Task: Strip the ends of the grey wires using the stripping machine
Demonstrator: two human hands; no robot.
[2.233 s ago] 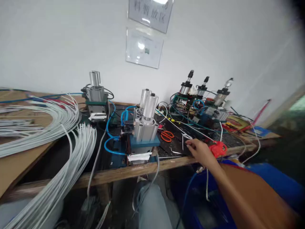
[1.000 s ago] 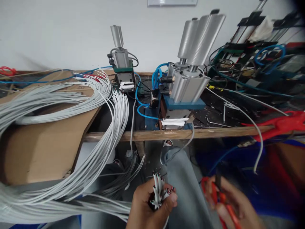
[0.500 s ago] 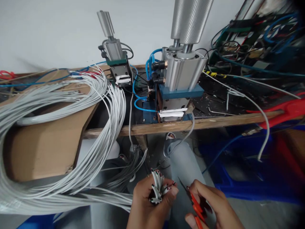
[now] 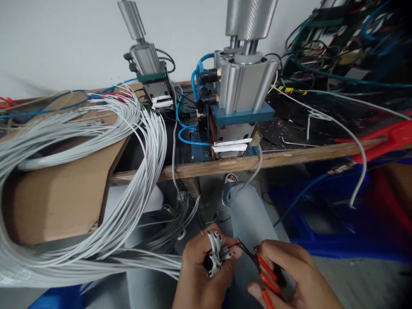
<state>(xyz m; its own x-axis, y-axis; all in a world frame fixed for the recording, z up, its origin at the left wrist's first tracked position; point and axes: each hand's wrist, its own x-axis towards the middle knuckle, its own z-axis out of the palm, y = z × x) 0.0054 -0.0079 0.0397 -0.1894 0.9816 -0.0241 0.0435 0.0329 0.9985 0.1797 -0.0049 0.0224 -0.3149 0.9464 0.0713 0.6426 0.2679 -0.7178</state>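
My left hand (image 4: 201, 268) is closed around a bunch of white cables, whose cut ends (image 4: 216, 249) with small dark and red wire tips poke up out of the fist. Between its thumb and forefinger one thin wire end sticks out to the right. My right hand (image 4: 291, 268) grips a pair of scissors (image 4: 264, 269) with orange-red handles. Their narrow dark blades point up and left, the tips right at that wire end; whether they touch it I cannot tell. From the fist the cables run left into a long white cable bundle (image 4: 141, 171).
The coiled bundle lies over cardboard (image 4: 61, 201) on the bench's left. Behind the wooden bench edge (image 4: 186, 171) stand a large pneumatic press (image 4: 244, 86) and a smaller press (image 4: 146, 64) with blue hoses. A red air gun (image 4: 386, 139) lies at right, above a blue plastic stool (image 4: 322, 240).
The scissors have moved up and left, so their tips now meet the wire end at my left thumb. My left hand has shifted slightly right, still holding the cables.
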